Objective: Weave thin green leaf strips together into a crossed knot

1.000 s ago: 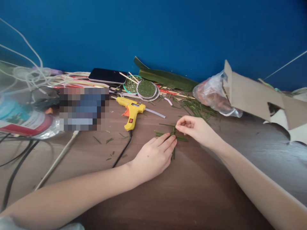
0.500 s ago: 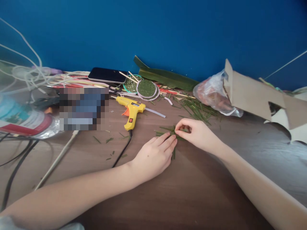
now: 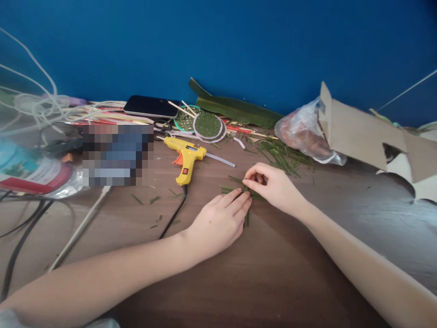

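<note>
Crossed green leaf strips (image 3: 247,217) lie on the brown table, partly hidden under my hands. My left hand (image 3: 220,221) lies flat on them with its fingers stretched out. Just above its fingertips, my right hand (image 3: 269,184) pinches a thin leaf strip between thumb and forefinger; most of that strip is covered by the fingers. A yellow hot glue gun (image 3: 186,157) rests on its side to the left of the hands, with a clear glue stick (image 3: 220,159) sticking out of its back.
Cut leaf strips (image 3: 280,157) are heaped behind my right hand. Round woven green pieces (image 3: 208,125), a long leaf (image 3: 239,109) and a black phone (image 3: 152,107) lie along the blue wall. Cardboard (image 3: 362,130) and a plastic bag (image 3: 303,132) stand right; a cable (image 3: 174,216) trails from the glue gun.
My right hand has shifted slightly left and up, still pinching the strip. My left hand has stayed in place on the crossed strips.
</note>
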A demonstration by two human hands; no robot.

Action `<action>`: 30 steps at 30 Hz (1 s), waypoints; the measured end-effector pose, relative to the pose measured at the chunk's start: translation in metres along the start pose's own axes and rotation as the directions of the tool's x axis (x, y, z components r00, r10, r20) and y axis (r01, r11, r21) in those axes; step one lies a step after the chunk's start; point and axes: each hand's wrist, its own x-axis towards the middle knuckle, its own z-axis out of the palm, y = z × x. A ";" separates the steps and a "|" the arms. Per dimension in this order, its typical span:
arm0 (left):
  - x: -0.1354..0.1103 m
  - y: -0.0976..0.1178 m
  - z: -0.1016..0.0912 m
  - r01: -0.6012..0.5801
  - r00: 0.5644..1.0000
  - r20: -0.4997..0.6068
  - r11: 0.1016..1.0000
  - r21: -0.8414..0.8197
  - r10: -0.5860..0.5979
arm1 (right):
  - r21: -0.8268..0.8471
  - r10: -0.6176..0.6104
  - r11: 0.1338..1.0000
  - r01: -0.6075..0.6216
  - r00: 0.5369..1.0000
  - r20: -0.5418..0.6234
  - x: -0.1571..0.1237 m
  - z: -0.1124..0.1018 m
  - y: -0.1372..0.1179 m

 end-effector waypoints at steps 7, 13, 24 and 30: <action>-0.001 0.000 0.001 0.002 1.000 0.014 1.000 -0.007 -0.002 | 0.004 0.049 0.999 -0.049 0.999 -0.005 -0.003 -0.003 -0.004; -0.001 0.000 0.001 0.000 1.000 0.009 1.000 -0.003 0.000 | 0.030 0.072 0.997 -0.072 0.997 0.003 -0.003 -0.004 -0.002; 0.000 -0.001 0.000 -0.006 1.000 -0.004 1.000 0.003 0.006 | 0.170 0.078 0.982 -0.084 0.996 0.046 -0.004 -0.003 0.001; 0.001 0.000 0.000 -0.009 1.000 -0.016 1.000 0.017 0.009 | 0.113 -0.027 0.993 0.015 0.993 0.112 -0.007 -0.006 0.001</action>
